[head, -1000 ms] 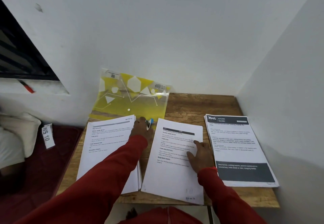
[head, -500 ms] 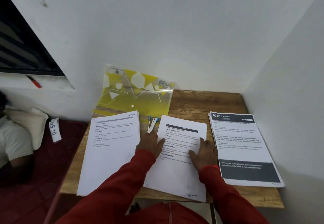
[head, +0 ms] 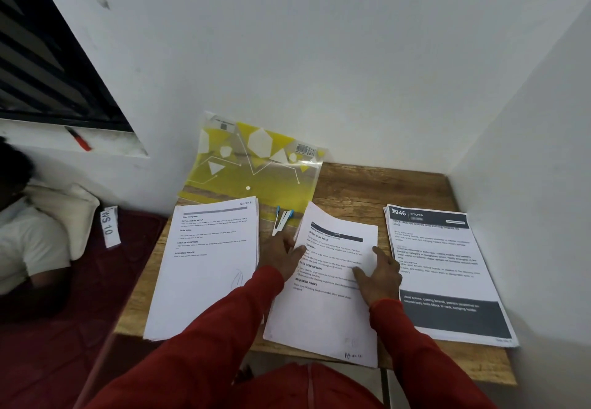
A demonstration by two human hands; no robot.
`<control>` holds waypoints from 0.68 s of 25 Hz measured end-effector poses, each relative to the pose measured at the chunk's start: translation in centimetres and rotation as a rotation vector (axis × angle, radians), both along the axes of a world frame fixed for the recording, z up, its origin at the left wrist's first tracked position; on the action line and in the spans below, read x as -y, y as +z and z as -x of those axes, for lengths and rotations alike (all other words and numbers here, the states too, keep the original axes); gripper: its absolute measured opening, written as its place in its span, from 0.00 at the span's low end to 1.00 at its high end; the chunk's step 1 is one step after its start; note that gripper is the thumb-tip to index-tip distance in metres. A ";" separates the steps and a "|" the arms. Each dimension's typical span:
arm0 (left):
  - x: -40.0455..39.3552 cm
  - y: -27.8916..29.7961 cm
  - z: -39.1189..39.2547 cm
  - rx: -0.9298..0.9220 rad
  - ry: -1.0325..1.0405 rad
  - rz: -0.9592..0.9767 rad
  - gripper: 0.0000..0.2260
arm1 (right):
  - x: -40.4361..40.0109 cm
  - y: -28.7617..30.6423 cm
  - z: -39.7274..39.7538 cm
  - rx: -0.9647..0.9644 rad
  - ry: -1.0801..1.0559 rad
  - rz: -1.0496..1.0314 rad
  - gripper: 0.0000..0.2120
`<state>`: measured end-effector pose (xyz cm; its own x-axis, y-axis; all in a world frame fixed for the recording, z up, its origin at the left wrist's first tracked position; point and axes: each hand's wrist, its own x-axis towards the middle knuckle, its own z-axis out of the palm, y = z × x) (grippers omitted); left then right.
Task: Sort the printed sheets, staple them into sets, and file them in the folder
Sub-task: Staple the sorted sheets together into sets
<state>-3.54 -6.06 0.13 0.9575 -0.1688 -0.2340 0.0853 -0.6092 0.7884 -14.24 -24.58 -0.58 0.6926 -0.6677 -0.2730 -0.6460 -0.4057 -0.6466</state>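
Three stacks of printed sheets lie on the wooden table [head: 377, 184]: a left stack [head: 208, 268], a middle stack [head: 329, 316] and a right stack [head: 444, 268] with dark header bands. My left hand [head: 283, 256] holds the middle stack's left edge, thumb on top, and the upper left corner curls up. My right hand [head: 379, 276] rests flat on that same stack. A blue and white stapler [head: 283, 221] lies just beyond my left hand. The yellow translucent folder [head: 252, 165] leans against the back wall.
White walls close the table at the back and on the right. To the left lies a dark red mattress [head: 64, 328] with a person [head: 22, 242], a pillow [head: 68, 213] and a "WS 10" label [head: 108, 226]. A red pen [head: 78, 139] sits on the window ledge.
My left hand let go of the stapler and came back to the middle stack's left edge, whose upper corner now lifts. My right hand stays on the stack. The camera tilted.
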 end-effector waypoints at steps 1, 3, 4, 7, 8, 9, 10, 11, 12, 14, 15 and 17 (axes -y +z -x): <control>0.1 0.0 0.2 0.041 -0.002 -0.008 0.10 | 0.1 0.0 0.0 0.012 -0.005 -0.012 0.32; 0.2 -0.1 0.5 0.032 -0.004 0.030 0.09 | 0.2 0.2 -0.1 0.026 -0.019 -0.017 0.33; 0.3 -0.1 0.6 -0.005 0.003 0.114 0.09 | 0.2 0.5 -0.2 0.033 -0.031 -0.037 0.33; 0.4 0.8 1.0 -0.040 0.024 0.289 0.08 | 0.6 0.7 -0.3 0.104 -0.060 -0.101 0.27; 0.4 1.2 1.1 -0.024 0.039 0.336 0.08 | 0.6 0.9 -0.4 0.147 -0.078 -0.139 0.27; 0.3 1.7 1.1 -0.006 0.051 0.384 0.08 | 0.8 0.9 -0.3 0.195 -0.109 -0.197 0.27; 0.2 2.3 1.0 -0.001 0.062 0.440 0.08 | 1.0 1.2 -0.3 0.256 -0.133 -0.277 0.27; 0.0 2.8 0.8 0.011 0.072 0.489 0.09 | 1.0 1.4 -0.3 0.308 -0.138 -0.358 0.24; -0.4 3.2 0.6 0.028 0.087 0.528 0.10 | 0.9 1.7 -0.3 0.352 -0.121 -0.426 0.21; -1.5 3.5 -0.2 0.027 0.134 0.577 0.14 | 0.6 2.0 -0.7 0.376 -0.076 -0.468 0.12; -2.0 3.8 -0.6 -0.015 0.163 0.596 0.15 | 0.3 2.2 -1.0 0.390 -0.078 -0.487 0.09; -2.9 3.8 -0.9 -0.117 0.233 0.588 0.16 | -0.5 2.6 -1.7 0.438 -0.103 -0.516 0.08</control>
<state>-2.65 -3.13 3.92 0.9582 -0.0917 -0.2710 0.2691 -0.0330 0.9626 -12.52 -24.13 1.98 0.7516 -0.5956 -0.2833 -0.2998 0.0740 -0.9511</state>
